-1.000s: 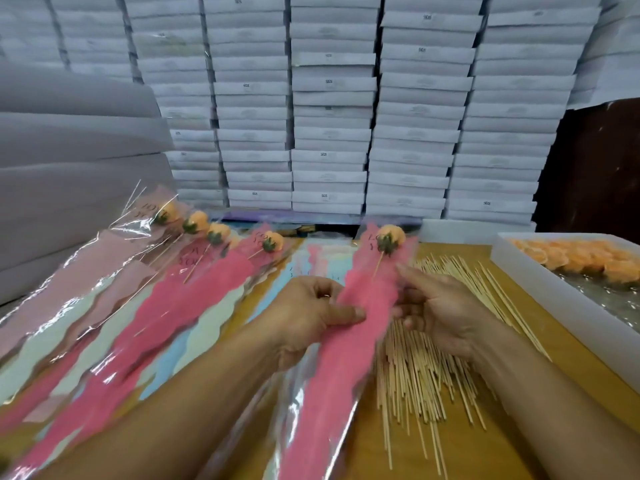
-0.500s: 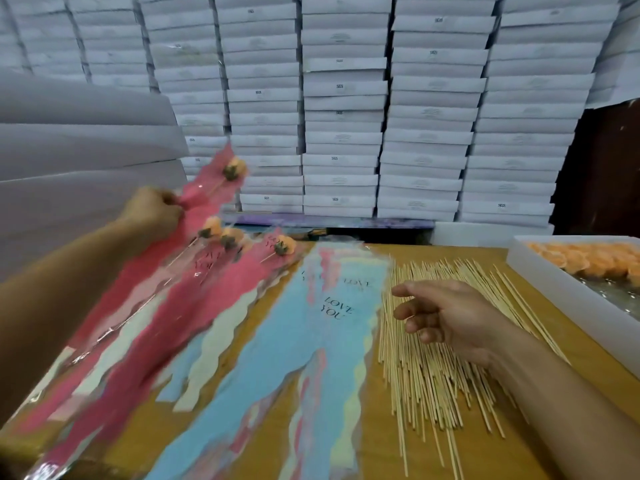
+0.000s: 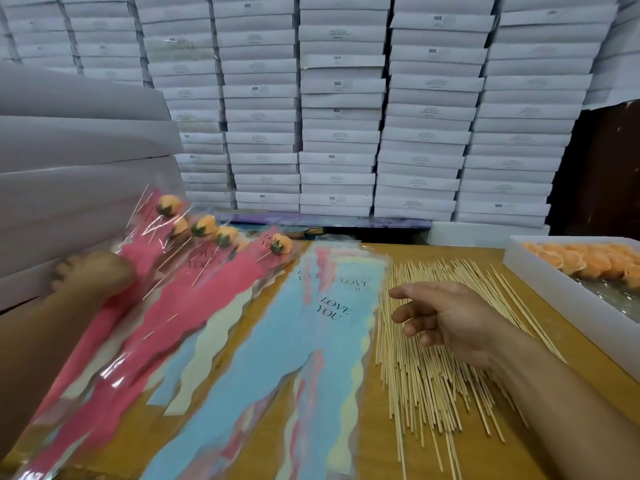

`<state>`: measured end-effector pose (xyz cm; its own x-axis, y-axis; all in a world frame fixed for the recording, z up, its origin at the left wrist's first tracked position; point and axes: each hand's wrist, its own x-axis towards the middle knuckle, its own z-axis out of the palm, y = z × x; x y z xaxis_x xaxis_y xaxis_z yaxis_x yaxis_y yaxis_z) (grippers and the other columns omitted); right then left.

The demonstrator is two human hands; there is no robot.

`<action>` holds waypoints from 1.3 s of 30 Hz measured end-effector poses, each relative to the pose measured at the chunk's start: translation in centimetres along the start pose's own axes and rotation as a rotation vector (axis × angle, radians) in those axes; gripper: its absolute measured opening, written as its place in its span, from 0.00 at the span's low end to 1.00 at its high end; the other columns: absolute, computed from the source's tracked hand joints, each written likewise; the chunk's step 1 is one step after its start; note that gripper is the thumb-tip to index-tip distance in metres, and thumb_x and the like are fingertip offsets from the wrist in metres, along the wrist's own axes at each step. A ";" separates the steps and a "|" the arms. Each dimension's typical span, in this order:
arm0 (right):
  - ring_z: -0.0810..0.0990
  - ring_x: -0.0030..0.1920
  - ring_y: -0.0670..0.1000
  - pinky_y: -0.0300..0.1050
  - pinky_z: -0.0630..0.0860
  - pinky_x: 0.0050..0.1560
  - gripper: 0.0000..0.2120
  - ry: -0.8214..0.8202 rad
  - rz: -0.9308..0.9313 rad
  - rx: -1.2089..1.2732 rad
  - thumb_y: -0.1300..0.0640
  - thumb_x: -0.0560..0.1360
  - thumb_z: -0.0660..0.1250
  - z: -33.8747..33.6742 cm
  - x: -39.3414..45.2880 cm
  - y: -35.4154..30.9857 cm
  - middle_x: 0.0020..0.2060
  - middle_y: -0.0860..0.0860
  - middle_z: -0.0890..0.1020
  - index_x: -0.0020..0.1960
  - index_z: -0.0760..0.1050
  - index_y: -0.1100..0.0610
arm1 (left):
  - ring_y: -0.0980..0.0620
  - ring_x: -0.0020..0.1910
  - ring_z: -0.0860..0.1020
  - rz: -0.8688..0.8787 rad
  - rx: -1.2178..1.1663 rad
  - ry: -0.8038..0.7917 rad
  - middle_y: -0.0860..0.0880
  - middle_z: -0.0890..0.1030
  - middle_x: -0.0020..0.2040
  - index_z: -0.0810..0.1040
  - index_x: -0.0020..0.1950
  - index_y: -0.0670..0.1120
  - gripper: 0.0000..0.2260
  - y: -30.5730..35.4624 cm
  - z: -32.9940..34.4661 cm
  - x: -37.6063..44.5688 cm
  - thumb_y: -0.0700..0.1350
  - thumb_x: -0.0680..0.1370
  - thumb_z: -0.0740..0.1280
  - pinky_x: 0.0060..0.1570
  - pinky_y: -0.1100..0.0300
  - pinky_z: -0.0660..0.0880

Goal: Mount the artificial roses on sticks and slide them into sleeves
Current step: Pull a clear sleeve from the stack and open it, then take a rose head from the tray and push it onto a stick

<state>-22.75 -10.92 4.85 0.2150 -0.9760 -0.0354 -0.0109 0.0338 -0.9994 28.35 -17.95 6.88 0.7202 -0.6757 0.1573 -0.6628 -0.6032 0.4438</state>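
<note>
Several sleeved roses (image 3: 204, 226) lie fanned at the table's left; the left hand (image 3: 90, 273), blurred, seems to rest on them, grip unclear. The right hand (image 3: 446, 317) hovers loose and empty over the sticks (image 3: 426, 382). Empty sleeves (image 3: 311, 327) and a tray of roses (image 3: 595, 263) remain.

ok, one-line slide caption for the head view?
Left hand lays a sleeved rose on the finished pile; open right hand hovers over bamboo sticks.
</note>
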 end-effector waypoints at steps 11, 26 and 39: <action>0.82 0.33 0.52 0.40 0.75 0.26 0.12 -0.003 0.015 -0.021 0.54 0.81 0.66 0.0 0.0 -0.1 0.41 0.58 0.86 0.59 0.80 0.60 | 0.33 0.60 0.67 0.273 0.227 0.244 0.31 0.67 0.58 0.69 0.60 0.42 0.12 -1.5 3.6 -1.3 0.49 0.82 0.61 0.61 0.40 0.64; 0.77 0.25 0.45 0.36 0.69 0.23 0.07 0.424 -0.087 -0.340 0.56 0.81 0.67 -3.6 0.6 -0.4 0.29 0.50 0.83 0.49 0.82 0.55 | 0.33 0.59 0.70 0.511 0.150 0.246 0.35 0.69 0.58 0.75 0.59 0.42 0.16 8.9 -0.6 -6.2 0.50 0.77 0.68 0.61 0.38 0.68; 0.77 0.22 0.40 0.40 0.73 0.30 0.11 0.540 -0.064 -0.548 0.56 0.80 0.68 -6.4 1.9 1.3 0.25 0.47 0.82 0.40 0.83 0.55 | 0.45 0.46 0.79 0.695 -0.501 -0.364 0.48 0.81 0.48 0.73 0.47 0.51 0.05 23.5 7.3 -30.3 0.50 0.77 0.68 0.48 0.53 0.77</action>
<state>-28.58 -14.10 3.53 -0.2731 -0.9469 0.1698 -0.5271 -0.0004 -0.8498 -10.56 -14.69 6.11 0.0304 -0.9590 0.2818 -0.6945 0.1825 0.6959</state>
